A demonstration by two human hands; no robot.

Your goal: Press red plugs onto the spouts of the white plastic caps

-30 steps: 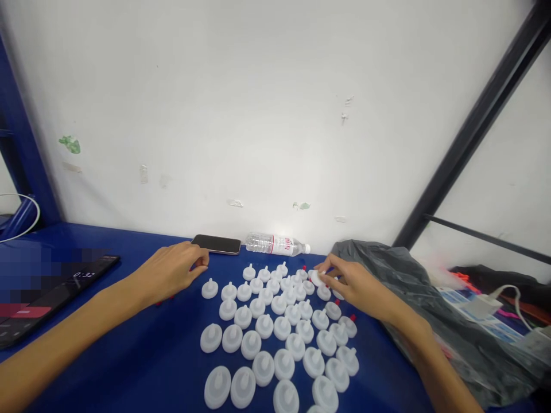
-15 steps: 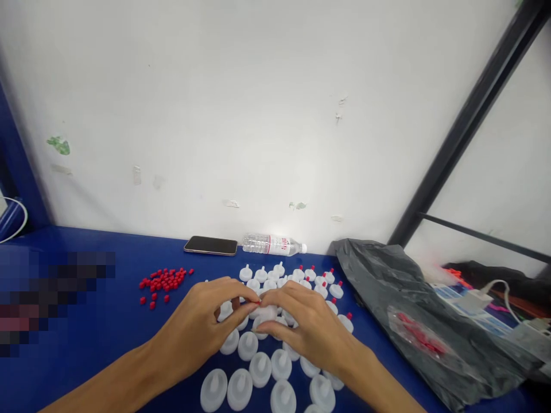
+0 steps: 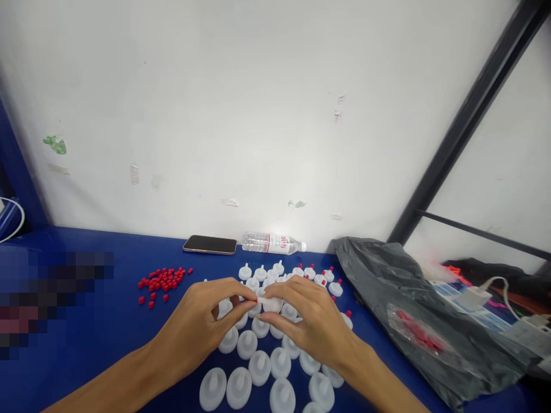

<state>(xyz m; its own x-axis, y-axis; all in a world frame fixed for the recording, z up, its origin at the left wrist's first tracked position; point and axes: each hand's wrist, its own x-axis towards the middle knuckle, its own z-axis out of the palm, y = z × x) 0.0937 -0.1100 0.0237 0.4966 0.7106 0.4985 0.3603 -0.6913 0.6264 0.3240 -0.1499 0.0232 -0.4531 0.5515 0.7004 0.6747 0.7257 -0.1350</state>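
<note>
My left hand [image 3: 215, 312] pinches a small red cap [image 3: 256, 300] between thumb and fingertips; the fingers hide most of it. Facing it, my right hand [image 3: 307, 318] grips a translucent white nozzle lid [image 3: 272, 305], its spout pointing left at the cap. Whether cap and spout touch I cannot tell. Below and around both hands stand several white nozzle lids [image 3: 259, 367] with bare spouts. Behind my right hand, several more carry red caps on their tips [image 3: 336, 288]. A loose pile of red caps [image 3: 166, 280] lies left of my left hand.
A phone [image 3: 209, 244] and a clear plastic bottle [image 3: 271, 243] lie along the wall [image 3: 258, 115]. On the right, a dark grey plastic bag [image 3: 387, 287] bears a clear packet of red caps [image 3: 419, 334]. Beyond it are a white charger and cable [image 3: 476, 295]. The tabletop [image 3: 86, 373] is blue.
The lid in my right hand has turned and shifted slightly right, so its spout now shows beside the cap. My left hand keeps its pinch, almost in place.
</note>
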